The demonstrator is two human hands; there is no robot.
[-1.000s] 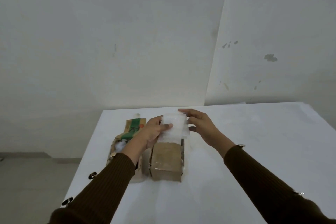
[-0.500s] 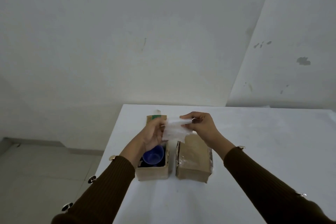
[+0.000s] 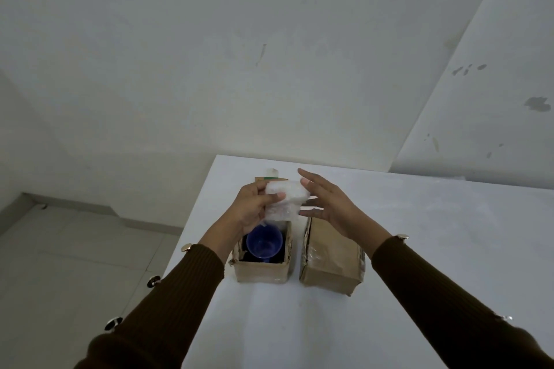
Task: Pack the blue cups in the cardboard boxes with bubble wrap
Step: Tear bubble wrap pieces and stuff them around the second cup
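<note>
**Q:** What does the left hand hold?
**A:** A folded wad of bubble wrap, pinched between the thumb on its near face and the curled fingers behind it. The wad hangs above the far end of the open cardboard box.

**Q:** And the right hand?
**A:** It holds nothing. Its fingers are straight and spread, and the palm faces the wad from 3 o'clock. It cannot be told whether the fingertips touch the wrap.

**Q:** Where is the blue cup?
**A:** It is inside the open cardboard box with its mouth upward. The left hand and the wad hide its 12 o'clock edge.

**Q:** How do the boxes lie?
**A:** They sit side by side on the white table, with a narrow gap between them. The closed cardboard box is at 3 o'clock of the open one, and its top shows glossy tape. A flap with green print stands at 12 o'clock of the open box, behind the wad.

**Q:** What covers the forearms?
**A:** Dark brown ribbed sleeves with metal buttons at the cuffs.
</note>
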